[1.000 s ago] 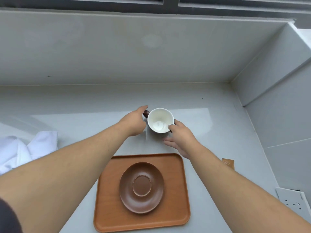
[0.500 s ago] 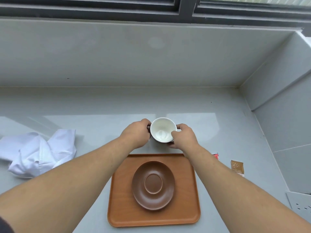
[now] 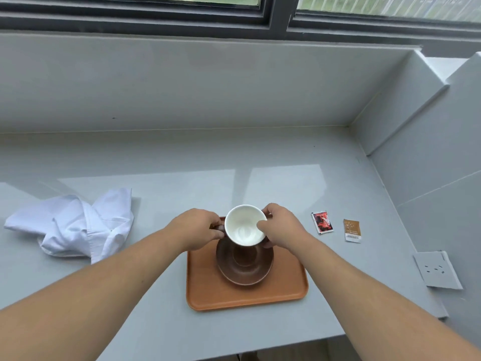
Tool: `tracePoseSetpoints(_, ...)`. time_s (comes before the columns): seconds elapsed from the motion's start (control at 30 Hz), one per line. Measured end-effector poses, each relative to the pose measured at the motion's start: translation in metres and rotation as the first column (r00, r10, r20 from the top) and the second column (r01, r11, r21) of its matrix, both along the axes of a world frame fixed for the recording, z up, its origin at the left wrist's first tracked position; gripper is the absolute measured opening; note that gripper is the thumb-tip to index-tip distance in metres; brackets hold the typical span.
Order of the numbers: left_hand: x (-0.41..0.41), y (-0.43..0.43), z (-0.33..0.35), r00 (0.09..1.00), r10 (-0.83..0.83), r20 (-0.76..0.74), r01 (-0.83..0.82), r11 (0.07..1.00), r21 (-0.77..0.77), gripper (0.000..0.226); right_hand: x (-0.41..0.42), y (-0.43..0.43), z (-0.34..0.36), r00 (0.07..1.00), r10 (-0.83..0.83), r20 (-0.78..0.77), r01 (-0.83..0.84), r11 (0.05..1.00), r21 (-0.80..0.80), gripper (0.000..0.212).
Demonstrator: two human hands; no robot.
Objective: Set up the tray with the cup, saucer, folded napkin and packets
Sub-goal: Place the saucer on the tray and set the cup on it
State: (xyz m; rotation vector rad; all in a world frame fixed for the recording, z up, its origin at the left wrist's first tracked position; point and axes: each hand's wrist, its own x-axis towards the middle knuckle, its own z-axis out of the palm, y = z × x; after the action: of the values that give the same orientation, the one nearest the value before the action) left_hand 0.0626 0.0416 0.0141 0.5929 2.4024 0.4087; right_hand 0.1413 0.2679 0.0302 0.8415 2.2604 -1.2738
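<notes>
Cup (image 3: 245,225): white inside, brown outside, mouth up; carried above the far edge of the saucer (image 3: 244,264), not yet seated.
Left hand (image 3: 199,229): clenched on the brown handle at the cup's left side.
Right hand (image 3: 282,227): grasping the right wall, thumb at the rim.
Key relation: saucer well lies below and nearer the person than the cup; judged move is a short draw back, then down.
Tray (image 3: 203,290): holds the saucer only.
Napkin (image 3: 75,225): crumpled, unfolded, on the surface (image 3: 338,269) left of the tray.
Packets: red (image 3: 322,222) and brown (image 3: 352,230), right of the tray, nearer the right hand.
</notes>
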Motion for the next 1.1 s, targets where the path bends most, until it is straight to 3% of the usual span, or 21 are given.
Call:
tracePoseSetpoints(0.53, 0.043, -0.014, -0.019, 0.996, -0.039, 0.08, 0.038, 0.999, 0.021, 0.024, 0.04, -0.012, -0.025, 0.999, -0.013, 0.037, 0.014, 0.999, -0.029, 0.02)
tracePoseSetpoints(0.73, 0.044, -0.016, -0.022, 0.994, -0.059, 0.087, 0.057, 0.998, 0.025, 0.014, 0.042, -0.013, -0.023, 0.998, 0.002, 0.056, 0.0, 0.999, -0.036, 0.02)
tracePoseSetpoints(1.1, 0.042, -0.012, -0.025, 0.991, -0.043, 0.126, 0.037, 0.998, 0.045, 0.014, 0.038, -0.007, -0.025, 0.997, 0.022, 0.072, -0.021, 1.0, -0.021, 0.015)
